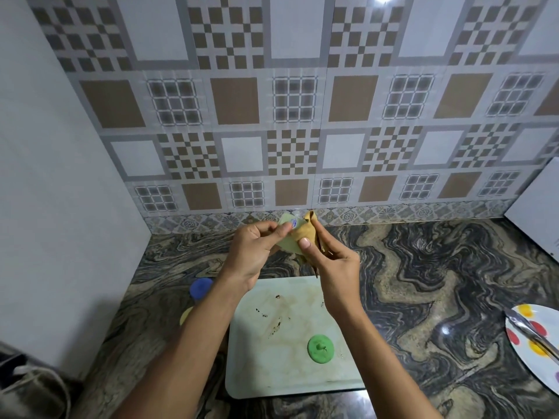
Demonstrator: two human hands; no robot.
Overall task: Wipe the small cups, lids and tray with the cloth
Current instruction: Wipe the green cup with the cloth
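Observation:
Above the tray, my left hand (252, 251) grips a small pale green cup (286, 234) with a blue sticker on it. My right hand (331, 261) pinches a yellow-brown cloth (307, 231) against that cup, thumb on top. Below them lies the pale tray (257, 373), stained with brown marks and crumbs. A green lid (320, 348) lies on the tray toward its front right. Left of the tray, partly hidden behind my left forearm, are a blue lid (200, 288) and a yellow lid (185, 316) on the counter.
The dark marbled counter (423, 282) meets a tiled wall behind and a white wall at the left. A white plate with coloured dots (527, 328) carries metal tongs (532, 332) at the right edge. A white board (535, 207) leans at the far right.

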